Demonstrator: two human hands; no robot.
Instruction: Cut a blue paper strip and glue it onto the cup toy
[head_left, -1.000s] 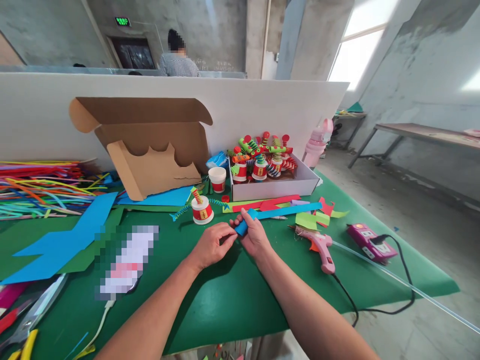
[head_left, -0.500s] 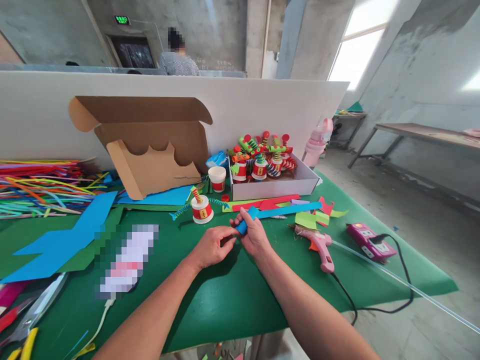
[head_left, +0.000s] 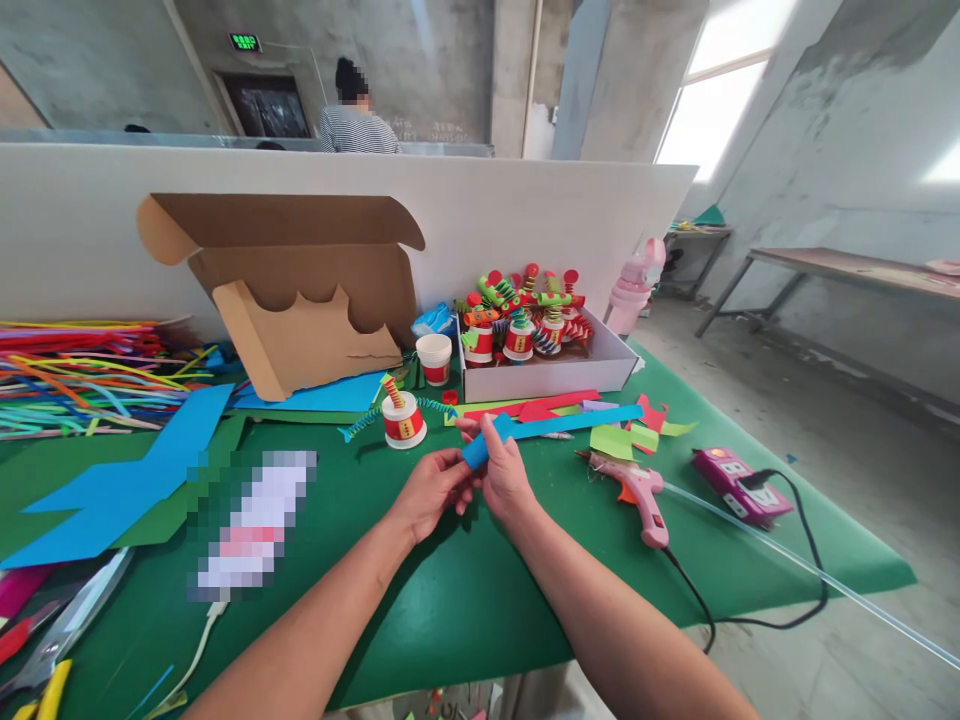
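A blue paper strip point(head_left: 577, 420) is rolled up at its near end, and its flat tail stretches right over the coloured scraps. My right hand point(head_left: 506, 470) grips the roll, thumb on top. At the roll's lower left end, my left hand point(head_left: 435, 490) pinches it between thumb and fingers. Just beyond my left hand stands an upturned red and white paper cup point(head_left: 404, 420) with springy folded paper arms and a striped paper spring on top. Red and green paper scraps point(head_left: 551, 404) lie behind the strip.
A pink glue gun point(head_left: 637, 490) and a purple power block point(head_left: 739, 487) lie at right. Behind are a white box point(head_left: 551, 378) of paper-cup figures and an upright cup point(head_left: 434, 358). Scissors point(head_left: 75, 620), blue sheets point(head_left: 150, 480) and a blurred phone-like object point(head_left: 255, 525) are at left.
My left hand has moved in to the roll's lower end and now grips it. The roll has shifted slightly left in my right hand.
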